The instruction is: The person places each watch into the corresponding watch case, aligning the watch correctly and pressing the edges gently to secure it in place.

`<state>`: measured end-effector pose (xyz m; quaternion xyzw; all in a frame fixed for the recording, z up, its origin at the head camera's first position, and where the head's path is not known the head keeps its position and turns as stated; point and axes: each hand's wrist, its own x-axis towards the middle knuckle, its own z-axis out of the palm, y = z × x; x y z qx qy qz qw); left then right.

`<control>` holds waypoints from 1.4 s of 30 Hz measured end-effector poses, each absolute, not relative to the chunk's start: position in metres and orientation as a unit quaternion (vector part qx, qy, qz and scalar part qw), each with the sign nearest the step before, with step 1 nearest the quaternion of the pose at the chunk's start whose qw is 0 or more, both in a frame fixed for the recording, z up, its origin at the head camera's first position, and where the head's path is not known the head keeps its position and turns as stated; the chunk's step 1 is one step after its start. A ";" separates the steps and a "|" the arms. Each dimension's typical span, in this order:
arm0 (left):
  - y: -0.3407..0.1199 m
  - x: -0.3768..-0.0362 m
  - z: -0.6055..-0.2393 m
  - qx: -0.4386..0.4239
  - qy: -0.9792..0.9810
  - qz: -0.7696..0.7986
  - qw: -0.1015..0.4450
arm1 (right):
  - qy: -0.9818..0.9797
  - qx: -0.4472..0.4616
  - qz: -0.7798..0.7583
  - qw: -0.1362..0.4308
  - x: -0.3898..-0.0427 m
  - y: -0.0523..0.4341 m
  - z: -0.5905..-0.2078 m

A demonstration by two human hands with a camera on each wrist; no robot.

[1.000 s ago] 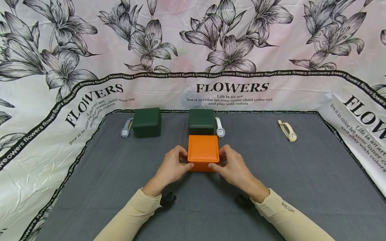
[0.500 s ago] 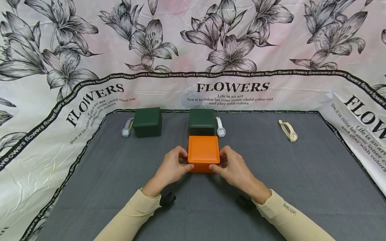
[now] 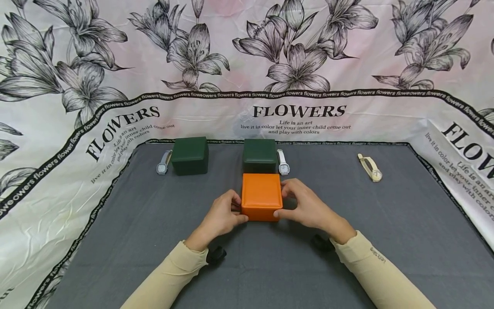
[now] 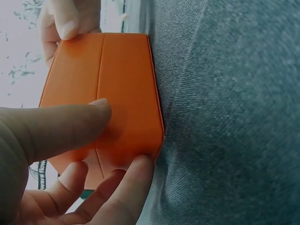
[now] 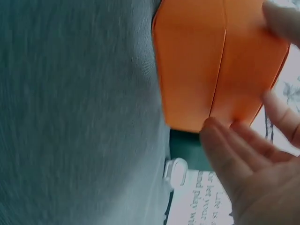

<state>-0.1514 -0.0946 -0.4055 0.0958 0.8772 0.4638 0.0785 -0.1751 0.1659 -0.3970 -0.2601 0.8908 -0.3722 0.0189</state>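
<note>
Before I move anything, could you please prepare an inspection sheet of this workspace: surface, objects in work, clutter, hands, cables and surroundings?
Surface: grey cloth, slightly creased.
Job's things: orange box, closed, between the two hands.
Clutter: left green box with a silver-coloured watch on its left; right green box, behind the orange box, with a white-strapped watch on its right; gold-coloured watch alone at far right.
Hands: left hand holds the orange box at its left side; right hand has thumb and fingertips at its right side.
Cables: nothing seen.
Surroundings: floral sheet behind, printed FLOWERS.
</note>
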 end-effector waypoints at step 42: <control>-0.096 -0.158 -0.410 0.099 0.894 0.432 0.062 | 0.883 -0.333 -0.331 -0.004 -0.197 0.170 -0.403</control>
